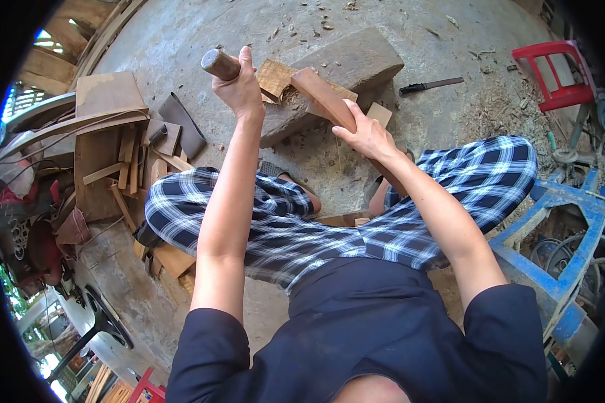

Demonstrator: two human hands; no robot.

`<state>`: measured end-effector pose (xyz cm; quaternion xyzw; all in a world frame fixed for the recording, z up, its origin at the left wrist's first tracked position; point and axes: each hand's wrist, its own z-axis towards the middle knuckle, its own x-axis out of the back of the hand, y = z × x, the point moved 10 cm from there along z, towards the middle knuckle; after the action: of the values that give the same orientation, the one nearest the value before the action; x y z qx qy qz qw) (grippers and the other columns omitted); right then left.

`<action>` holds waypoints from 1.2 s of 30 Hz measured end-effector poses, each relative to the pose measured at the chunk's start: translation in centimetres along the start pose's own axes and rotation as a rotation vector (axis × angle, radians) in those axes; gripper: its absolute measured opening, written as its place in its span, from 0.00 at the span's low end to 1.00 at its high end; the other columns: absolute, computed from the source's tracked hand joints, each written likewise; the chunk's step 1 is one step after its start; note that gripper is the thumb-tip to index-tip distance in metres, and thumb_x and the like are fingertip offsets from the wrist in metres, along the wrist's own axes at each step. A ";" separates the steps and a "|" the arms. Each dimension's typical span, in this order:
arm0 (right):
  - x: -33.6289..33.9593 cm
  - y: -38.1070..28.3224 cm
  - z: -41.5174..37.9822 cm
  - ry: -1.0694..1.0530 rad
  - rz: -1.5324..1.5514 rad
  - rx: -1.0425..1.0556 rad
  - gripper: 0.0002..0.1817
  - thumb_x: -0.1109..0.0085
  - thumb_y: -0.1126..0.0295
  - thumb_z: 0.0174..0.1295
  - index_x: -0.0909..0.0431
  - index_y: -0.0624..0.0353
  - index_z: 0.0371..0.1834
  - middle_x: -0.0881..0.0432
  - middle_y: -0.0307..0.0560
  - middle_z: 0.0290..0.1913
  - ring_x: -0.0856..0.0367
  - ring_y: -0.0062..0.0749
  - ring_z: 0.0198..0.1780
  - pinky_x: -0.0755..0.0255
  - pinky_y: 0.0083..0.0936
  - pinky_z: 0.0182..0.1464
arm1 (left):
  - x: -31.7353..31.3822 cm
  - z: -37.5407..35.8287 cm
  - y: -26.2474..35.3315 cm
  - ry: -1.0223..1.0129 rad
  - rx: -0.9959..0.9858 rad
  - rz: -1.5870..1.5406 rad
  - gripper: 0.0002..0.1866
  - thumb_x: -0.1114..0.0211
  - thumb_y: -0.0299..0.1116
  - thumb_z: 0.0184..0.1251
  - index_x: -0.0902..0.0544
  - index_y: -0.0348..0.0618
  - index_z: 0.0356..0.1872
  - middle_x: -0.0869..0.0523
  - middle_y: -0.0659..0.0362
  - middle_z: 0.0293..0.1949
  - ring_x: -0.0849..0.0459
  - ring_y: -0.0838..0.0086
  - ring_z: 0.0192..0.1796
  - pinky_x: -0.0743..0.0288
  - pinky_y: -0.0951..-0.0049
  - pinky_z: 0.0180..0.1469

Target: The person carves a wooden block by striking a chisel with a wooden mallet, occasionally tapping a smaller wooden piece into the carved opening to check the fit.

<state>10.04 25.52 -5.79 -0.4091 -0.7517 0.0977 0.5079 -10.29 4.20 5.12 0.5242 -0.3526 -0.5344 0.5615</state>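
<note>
My left hand [238, 91] is closed round a dark cylindrical wooden piece [220, 64], raised at the upper left, its round end facing up. My right hand [370, 134] grips a long, curved reddish-brown wooden piece [323, 97], which slants from the upper left down past my wrist. The far end of the curved piece is over a thick wooden block [363, 57] on the floor. Beside that end, a lighter piece of wood [274, 77] rests against the block, partly behind my left hand.
A black-handled tool [431, 85] lies on the floor right of the block. Wood pieces [131, 158] are piled at the left. A red plastic stool [554, 75] and a blue metal frame [551, 238] stand at the right, near scattered shavings [501, 111].
</note>
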 end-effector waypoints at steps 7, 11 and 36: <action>0.3 -0.2 -0.3 -0.018 0.005 -0.022 0.45 0.40 0.40 0.62 0.48 0.35 0.80 0.18 0.66 0.58 0.20 0.66 0.60 0.26 0.52 0.62 | -0.2 -0.5 0.7 -0.010 -0.014 0.005 0.11 0.24 0.28 0.64 0.20 0.46 0.28 0.17 0.65 0.25 0.20 0.81 0.25 0.24 0.77 0.31; -0.2 0.1 -0.1 -0.024 0.009 -0.022 0.44 0.41 0.39 0.63 0.48 0.34 0.80 0.18 0.66 0.59 0.20 0.66 0.60 0.27 0.53 0.62 | -0.4 -0.5 0.7 -0.018 -0.016 0.019 0.11 0.24 0.28 0.64 0.20 0.46 0.28 0.18 0.65 0.24 0.19 0.80 0.25 0.23 0.77 0.31; 0.8 -2.2 -0.2 -0.152 0.440 -0.019 0.43 0.38 0.42 0.61 0.39 0.44 0.78 0.17 0.62 0.58 0.16 0.51 0.58 0.23 0.44 0.60 | -0.8 -0.7 -0.2 -0.037 -0.084 0.088 0.13 0.23 0.30 0.63 0.21 0.45 0.26 0.18 0.66 0.23 0.20 0.81 0.24 0.25 0.78 0.30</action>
<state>8.94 24.66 -3.95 -0.5594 -0.6814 0.2296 0.4123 -9.86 5.13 4.91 0.4740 -0.3629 -0.5331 0.5995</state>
